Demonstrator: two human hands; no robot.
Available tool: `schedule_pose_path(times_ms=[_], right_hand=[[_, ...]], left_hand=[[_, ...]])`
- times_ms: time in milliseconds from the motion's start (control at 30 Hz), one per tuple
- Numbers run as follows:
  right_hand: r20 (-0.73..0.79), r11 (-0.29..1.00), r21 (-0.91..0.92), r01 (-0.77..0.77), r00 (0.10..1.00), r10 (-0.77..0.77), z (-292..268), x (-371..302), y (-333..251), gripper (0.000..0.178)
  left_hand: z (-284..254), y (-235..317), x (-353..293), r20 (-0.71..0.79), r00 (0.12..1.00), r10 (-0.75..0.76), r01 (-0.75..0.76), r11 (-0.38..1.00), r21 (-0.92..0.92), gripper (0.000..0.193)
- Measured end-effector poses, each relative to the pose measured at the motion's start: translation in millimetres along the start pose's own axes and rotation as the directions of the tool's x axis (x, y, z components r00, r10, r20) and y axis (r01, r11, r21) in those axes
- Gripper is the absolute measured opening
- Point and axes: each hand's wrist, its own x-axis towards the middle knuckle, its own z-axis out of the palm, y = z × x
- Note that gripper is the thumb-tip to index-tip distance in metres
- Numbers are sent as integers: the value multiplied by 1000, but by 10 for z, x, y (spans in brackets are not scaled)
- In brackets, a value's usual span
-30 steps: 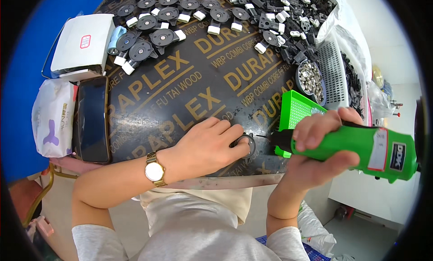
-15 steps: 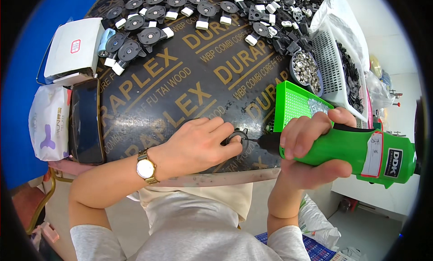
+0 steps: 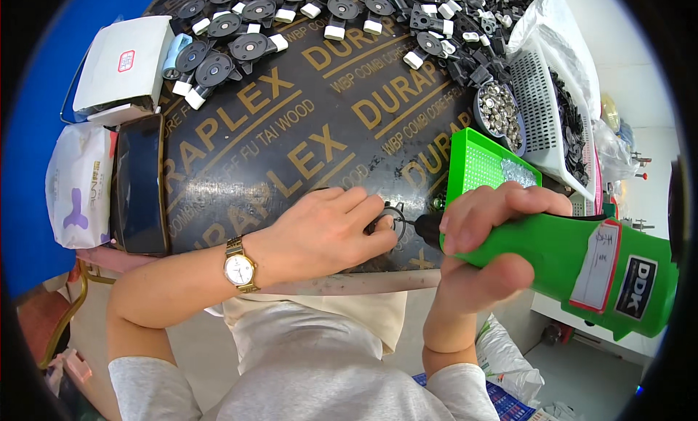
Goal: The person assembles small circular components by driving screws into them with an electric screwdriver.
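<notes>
My left hand (image 3: 331, 228) pinches a small round black plastic part (image 3: 393, 219) against the dark printed board (image 3: 240, 155) near its front edge. My fingers cover much of that part. A green electric screwdriver (image 3: 567, 257) lies across my right hand (image 3: 483, 228), with the fingers over its top and the thumb beneath. From its black nose (image 3: 429, 228) a thin bit points left and reaches the round part; whether it sits in a screw is too small to tell. Just beyond the nose stands the green tray (image 3: 476, 159) with small silvery pieces in it.
Behind the green tray are a bowl of metal caps (image 3: 500, 115) and a white basket (image 3: 531, 105) of black parts. Black wheel pieces with white tabs (image 3: 251, 48) spread along the far side. At left lie a phone (image 3: 139, 185), a tissue pack (image 3: 78, 185) and a white box (image 3: 120, 65).
The screwdriver's rear end has swung lower and toward me, while its bit stays at the round part. My left hand keeps its hold. The whole view has shifted slightly.
</notes>
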Motion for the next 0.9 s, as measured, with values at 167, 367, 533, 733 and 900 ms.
schedule_pose_path(times_ms=[167, 367, 533, 733, 900], right_hand=[[-62, 991, -134, 1, 998, -9, 43, -44, 17, 61], [64, 879, -418, 228, 973, -222, 3, 20, 36, 57], [-10, 954, -158, 253, 966, -258, -189, 51, -133, 67], [-132, 934, -224, 278, 941, -312, -854, 243, -101, 63], [-100, 929, -271, 253, 952, -288, -967, 214, 42, 65]], left_hand=[[-6, 42, 2, 6, 1000, 10, -11, 998, 66, 16], [-1, 112, -7, 33, 999, 32, -37, 988, 152, 14], [-10, 180, 5, 48, 999, 14, -24, 978, 208, 12], [-336, 302, -102, 258, 951, -169, 189, 980, -54, 25], [-780, 498, -802, 639, 749, -175, 641, 439, -630, 24]])
